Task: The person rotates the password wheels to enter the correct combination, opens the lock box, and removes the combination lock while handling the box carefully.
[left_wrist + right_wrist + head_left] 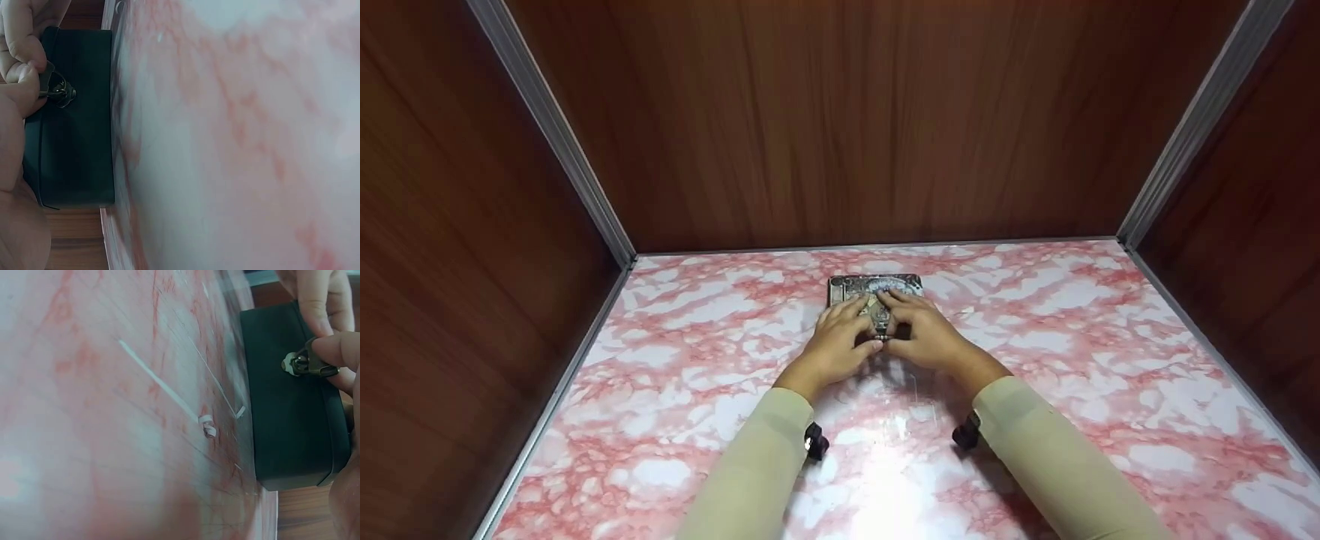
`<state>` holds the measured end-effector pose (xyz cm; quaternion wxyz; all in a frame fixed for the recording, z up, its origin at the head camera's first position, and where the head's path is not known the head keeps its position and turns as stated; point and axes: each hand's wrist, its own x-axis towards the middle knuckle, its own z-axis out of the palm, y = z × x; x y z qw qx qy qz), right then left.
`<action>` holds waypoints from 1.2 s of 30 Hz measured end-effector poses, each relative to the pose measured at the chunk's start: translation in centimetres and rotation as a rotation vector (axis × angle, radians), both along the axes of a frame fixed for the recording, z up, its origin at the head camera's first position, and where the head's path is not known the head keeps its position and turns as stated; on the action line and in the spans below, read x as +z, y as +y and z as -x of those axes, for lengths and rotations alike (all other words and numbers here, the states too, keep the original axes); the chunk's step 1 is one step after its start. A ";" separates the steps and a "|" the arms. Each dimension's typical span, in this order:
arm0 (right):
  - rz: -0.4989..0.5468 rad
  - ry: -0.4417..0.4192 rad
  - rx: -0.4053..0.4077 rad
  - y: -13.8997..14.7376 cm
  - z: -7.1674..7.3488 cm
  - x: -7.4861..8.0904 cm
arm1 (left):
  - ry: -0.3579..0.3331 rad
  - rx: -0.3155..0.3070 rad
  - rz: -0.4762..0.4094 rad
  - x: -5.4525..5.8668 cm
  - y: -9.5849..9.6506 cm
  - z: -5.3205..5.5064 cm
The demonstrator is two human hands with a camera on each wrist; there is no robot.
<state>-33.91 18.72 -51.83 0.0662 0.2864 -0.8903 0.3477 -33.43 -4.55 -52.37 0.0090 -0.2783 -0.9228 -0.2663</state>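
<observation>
A dark green box (79,146) with a patterned lid (847,285) sits on the table in front of me. On its front is a brass-coloured latch (312,363) with a small ring-like fitting. My left hand (836,341) has its fingers spread over the left part of the lid, its thumb down at the latch. From the other side my right hand (930,334) reaches over the lid, and its thumb and a finger pinch the latch in the right wrist view. Both thumb tips meet there. The fingers hide much of the lid.
The box stands on a pink-and-white marbled table (675,420), near the back wooden panel (870,135). Wood panels with metal edge strips close off both sides. White strip-like marks (160,382) show on the tabletop before the box. Dark cameras (816,442) sit at both wrists.
</observation>
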 end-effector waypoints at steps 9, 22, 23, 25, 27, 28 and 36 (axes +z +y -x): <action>-0.006 0.005 -0.005 -0.1 0.0 0.0 | 0.008 0.002 0.017 0.2 0.0 -0.1; -0.015 0.005 -0.008 -0.1 0.1 0.2 | 0.015 0.006 0.018 0.0 0.0 0.2; -0.014 0.004 -0.008 -0.1 0.1 0.1 | 0.015 0.008 0.021 0.0 0.0 0.2; -0.011 0.007 -0.006 -0.1 0.1 0.1 | 0.014 0.008 0.025 0.0 0.0 0.2; -0.009 0.013 -0.003 -0.1 0.1 0.0 | 0.008 0.009 0.023 0.0 0.1 0.1; -0.007 0.017 -0.001 -0.1 0.1 0.0 | 0.005 0.009 0.021 0.1 0.1 0.1; 0.004 0.034 0.007 -0.1 0.1 0.0 | 0.005 0.008 0.007 0.2 0.1 -0.1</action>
